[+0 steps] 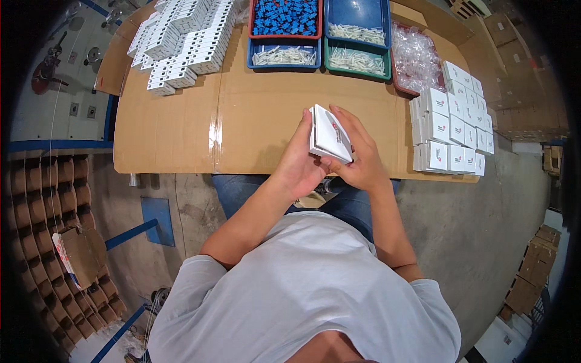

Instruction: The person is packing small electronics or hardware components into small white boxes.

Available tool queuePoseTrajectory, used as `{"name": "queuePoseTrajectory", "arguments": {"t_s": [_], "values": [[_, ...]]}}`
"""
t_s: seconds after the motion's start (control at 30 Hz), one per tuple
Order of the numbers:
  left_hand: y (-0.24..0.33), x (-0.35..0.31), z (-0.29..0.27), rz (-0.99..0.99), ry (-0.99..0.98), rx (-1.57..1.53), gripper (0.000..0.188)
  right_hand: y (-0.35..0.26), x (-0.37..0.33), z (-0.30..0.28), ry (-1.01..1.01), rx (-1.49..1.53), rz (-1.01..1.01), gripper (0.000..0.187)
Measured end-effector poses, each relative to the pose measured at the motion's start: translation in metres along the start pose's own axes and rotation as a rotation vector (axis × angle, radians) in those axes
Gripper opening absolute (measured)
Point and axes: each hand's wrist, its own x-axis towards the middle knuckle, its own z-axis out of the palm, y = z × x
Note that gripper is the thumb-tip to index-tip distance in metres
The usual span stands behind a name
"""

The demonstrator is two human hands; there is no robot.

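Note:
Between my two hands, above the front edge of the cardboard-covered table, is a small white box (330, 136) with a red mark and dark print on its face. Its top end looks slightly parted, though I cannot tell whether the lid is loose. My left hand (296, 160) wraps the box's left side, thumb along its edge. On the right side, my right hand (362, 156) closes round it, fingers over the far edge and thumb at the near corner. What the box contains is hidden.
Stacked white boxes (451, 130) stand at the table's right edge, more white boxes (181, 42) at the far left. Along the back are a red tray (250, 30) of blue pieces, blue and green trays (357, 74) of white pieces, and a red tray (399, 86) of clear plastic pieces.

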Motion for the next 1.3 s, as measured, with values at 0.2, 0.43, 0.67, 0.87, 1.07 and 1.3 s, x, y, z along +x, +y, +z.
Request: {"name": "queuePoseTrajectory", "arguments": {"t_s": [0.2,0.43,0.67,0.87,1.07,1.3], "values": [[0.002,0.006,-0.007,-0.034,0.005,-0.045,0.05,0.009,-0.002,-0.006,-0.059,-0.046,-0.016,0.071],[0.001,0.008,-0.01,-0.037,0.017,-0.012,0.05,0.009,-0.003,-0.002,-0.067,-0.111,-0.091,0.059],[-0.002,0.005,-0.006,-0.044,-0.039,-0.01,0.05,0.008,-0.002,-0.005,-0.07,-0.094,-0.087,0.05],[-0.006,0.005,-0.003,-0.035,-0.052,-0.012,0.049,0.014,-0.007,-0.004,-0.046,-0.075,-0.074,0.045],[-0.007,0.005,-0.004,-0.028,-0.035,-0.008,0.048,0.009,-0.009,0.001,-0.014,-0.017,-0.002,0.039],[-0.011,0.009,-0.01,-0.031,-0.027,-0.012,0.048,0.017,-0.014,0.004,-0.007,0.041,0.037,0.039]]}}
